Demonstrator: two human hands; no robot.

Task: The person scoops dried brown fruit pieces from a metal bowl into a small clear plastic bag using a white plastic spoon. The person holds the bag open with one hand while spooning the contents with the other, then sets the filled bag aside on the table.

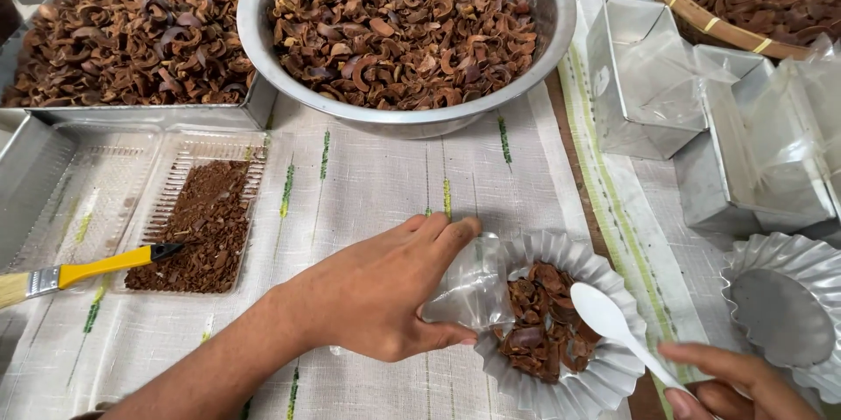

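My left hand (385,297) grips the rim of a clear plastic bag (469,284) lying in a fluted silver mould (604,376) at the bottom centre. Dark brown dried husk pieces (541,324) sit inside the bag. My right hand (745,381), at the bottom right corner, holds a white plastic spoon (609,319) whose bowl hovers just over the husk pieces.
A large steel bowl (561,26) of husks stands at the top centre, a steel tray (254,109) of husks at top left, a woven basket (692,17) top right. Bag-lined steel tins (631,78) stand right. A clear tray with crumbs (206,227) and a yellow-handled brush (79,273) lie left. Another fluted mould (788,315) sits right.
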